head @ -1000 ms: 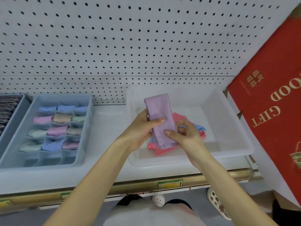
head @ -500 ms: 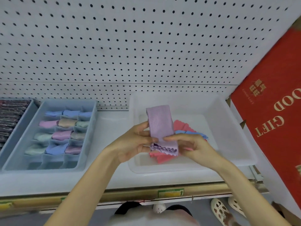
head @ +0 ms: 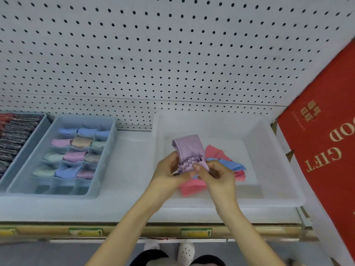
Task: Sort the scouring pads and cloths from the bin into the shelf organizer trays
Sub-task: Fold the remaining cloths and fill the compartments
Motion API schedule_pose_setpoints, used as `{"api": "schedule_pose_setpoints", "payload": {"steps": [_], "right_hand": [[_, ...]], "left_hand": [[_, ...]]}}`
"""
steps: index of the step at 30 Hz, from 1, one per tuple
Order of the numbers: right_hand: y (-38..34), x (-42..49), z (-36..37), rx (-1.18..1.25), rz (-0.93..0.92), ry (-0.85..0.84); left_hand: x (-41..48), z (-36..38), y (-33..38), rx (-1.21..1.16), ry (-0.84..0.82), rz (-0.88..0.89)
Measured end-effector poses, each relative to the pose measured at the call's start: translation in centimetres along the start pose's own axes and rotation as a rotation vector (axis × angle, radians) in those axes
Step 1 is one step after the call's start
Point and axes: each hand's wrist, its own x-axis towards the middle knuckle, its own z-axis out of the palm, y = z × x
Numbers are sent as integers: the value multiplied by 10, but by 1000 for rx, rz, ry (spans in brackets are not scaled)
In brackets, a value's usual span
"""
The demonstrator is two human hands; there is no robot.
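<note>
Both hands are holding a folded purple cloth (head: 189, 148) just above the clear white bin (head: 278, 169). The left hand (head: 167, 175) is curling its fingers round the cloth's left side, while the right hand (head: 217, 177) is pinching the scalloped lower edge between thumb and fingers. Below them, pink cloths (head: 192, 187) and a blue cloth (head: 234, 166) are lying loose on the bin's floor. To the left on the shelf (head: 130, 160), the blue organizer tray (head: 103, 160) is sitting with rolled cloths (head: 75, 156) filling its back four rows, one to a compartment, in blue, pink, tan, green and purple. Further left, a second tray (head: 33, 143) is holding dark glittery scouring pads (head: 17, 135) packed in rows.
</note>
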Motion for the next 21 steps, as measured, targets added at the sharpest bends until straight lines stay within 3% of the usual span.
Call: {"api": "schedule_pose_setpoints", "payload": {"steps": [3, 8, 10, 14, 16, 21], "right_hand": [[1, -5, -2, 66, 44, 32], [1, -7, -15, 95, 67, -117], [1, -7, -20, 105, 115, -168], [1, -3, -30, 326, 409, -284], [-3, 3, -35, 303, 492, -398], [-15, 17, -31, 159, 401, -652]], "left_hand": [[1, 3, -6, -91, 74, 13], [-3, 4, -10, -239, -5, -91], [-6, 7, -12, -220, 7, -78], [-12, 13, -15, -132, 36, -71], [-16, 13, -15, -69, 29, -71], [-28, 3, -7, 53, 26, -67]]}}
